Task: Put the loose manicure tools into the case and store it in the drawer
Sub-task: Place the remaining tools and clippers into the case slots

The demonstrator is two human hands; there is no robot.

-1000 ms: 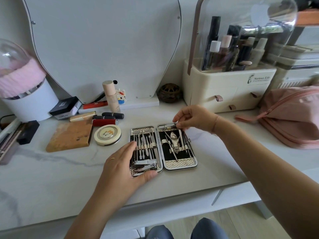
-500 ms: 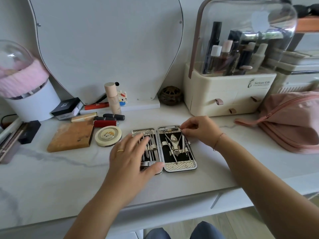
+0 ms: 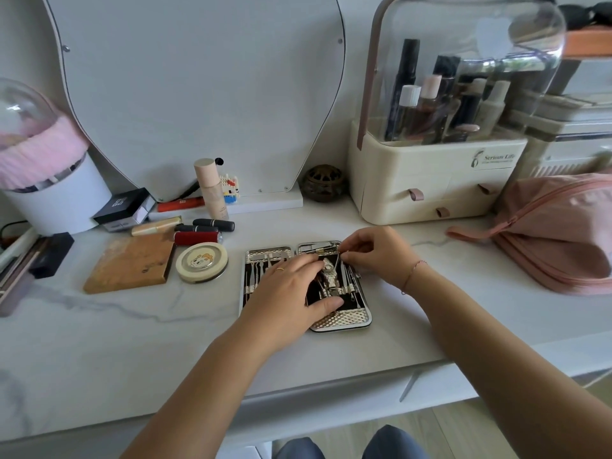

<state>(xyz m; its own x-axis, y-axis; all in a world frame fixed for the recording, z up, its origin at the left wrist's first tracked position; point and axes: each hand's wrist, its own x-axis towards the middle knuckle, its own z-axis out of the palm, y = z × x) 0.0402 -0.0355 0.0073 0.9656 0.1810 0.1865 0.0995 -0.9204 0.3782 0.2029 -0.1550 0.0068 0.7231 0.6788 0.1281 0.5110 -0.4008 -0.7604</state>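
My right hand (image 3: 374, 256) pinches a thin steel manicure tool (image 3: 335, 257) in curled fingertips at the top of the right half of the silver-rimmed, black-lined case (image 3: 341, 322). My left hand (image 3: 288, 293) lies flat across the case, fingers straight. It sits open on the white marble tabletop (image 3: 132, 326), nearly full. Closing it and storing it in the drawer remain, I judge. Half a second ago my left hand covered only the left half.

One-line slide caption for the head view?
Left hand rests on the open manicure case while right hand pinches a thin tool at its far edge.
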